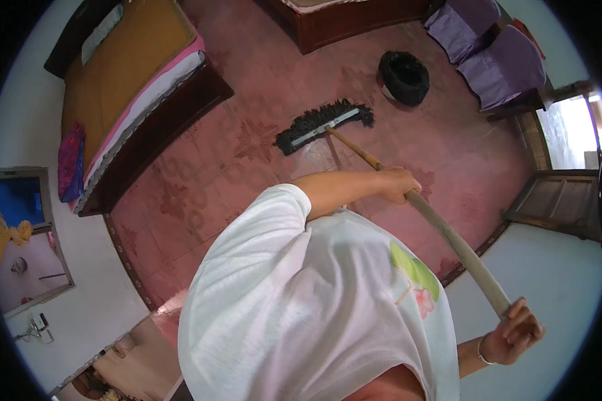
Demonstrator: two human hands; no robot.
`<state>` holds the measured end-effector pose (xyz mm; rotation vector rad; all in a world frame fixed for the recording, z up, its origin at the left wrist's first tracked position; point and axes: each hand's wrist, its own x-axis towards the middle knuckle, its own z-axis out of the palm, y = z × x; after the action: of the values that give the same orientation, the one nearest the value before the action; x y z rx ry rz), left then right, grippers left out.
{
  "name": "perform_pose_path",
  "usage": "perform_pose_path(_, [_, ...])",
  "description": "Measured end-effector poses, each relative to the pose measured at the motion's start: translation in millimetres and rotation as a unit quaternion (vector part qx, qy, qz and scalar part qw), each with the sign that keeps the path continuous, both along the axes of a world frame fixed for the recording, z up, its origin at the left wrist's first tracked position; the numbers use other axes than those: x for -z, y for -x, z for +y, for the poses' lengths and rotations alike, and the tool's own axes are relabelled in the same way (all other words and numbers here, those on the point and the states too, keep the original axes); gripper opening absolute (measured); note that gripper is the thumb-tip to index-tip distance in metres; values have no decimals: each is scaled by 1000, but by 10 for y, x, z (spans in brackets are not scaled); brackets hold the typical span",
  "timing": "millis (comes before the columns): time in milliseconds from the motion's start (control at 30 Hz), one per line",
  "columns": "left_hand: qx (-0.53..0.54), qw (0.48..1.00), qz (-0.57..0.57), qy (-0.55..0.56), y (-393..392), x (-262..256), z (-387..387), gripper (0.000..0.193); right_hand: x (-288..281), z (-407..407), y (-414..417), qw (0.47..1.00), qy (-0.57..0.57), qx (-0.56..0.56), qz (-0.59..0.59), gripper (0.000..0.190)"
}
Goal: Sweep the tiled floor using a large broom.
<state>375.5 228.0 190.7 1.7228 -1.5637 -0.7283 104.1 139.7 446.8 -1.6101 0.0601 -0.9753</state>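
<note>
A flat mop with dark, shaggy strands [306, 124] rests on the red patterned tile floor [220, 165]. Its long wooden handle [456, 240] slants down to the lower right. My left hand [399, 184] is wrapped around the handle partway along, with the forearm stretched across in front of my white shirt. At the handle's upper end, my right hand [521, 328] has its fingers curled on the tip; a bracelet circles that wrist. A black-lined waste bin [404, 78] stands just beyond the mop head, not touching it.
A bed [130, 75] with a dark wooden frame is at the upper left, and another wooden bed frame [351, 27] at the top. Two chairs with purple covers [501, 70] stand upper right. A wooden door or shutter panel [557, 203] is at the right wall.
</note>
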Motion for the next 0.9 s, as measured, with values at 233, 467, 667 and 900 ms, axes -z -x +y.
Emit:
perform_pose_path(233, [40,996,-77,2,-577,-519,138,17,-42,-95,-198,992,-79,-29,-94,16])
perform_pose_path(467, [1,995,-101,-4,-1521,-443,315,16,270,-29,-966,983,-161,-32,-77,24])
perform_pose_path(667, [-56,990,-111,-68,-2100,737,675,13,1105,405,-2057,904,-175,69,383,16])
perform_pose_path(900, [32,991,-95,-95,-2377,895,856,13,1462,616,-2598,911,-71,-36,405,16])
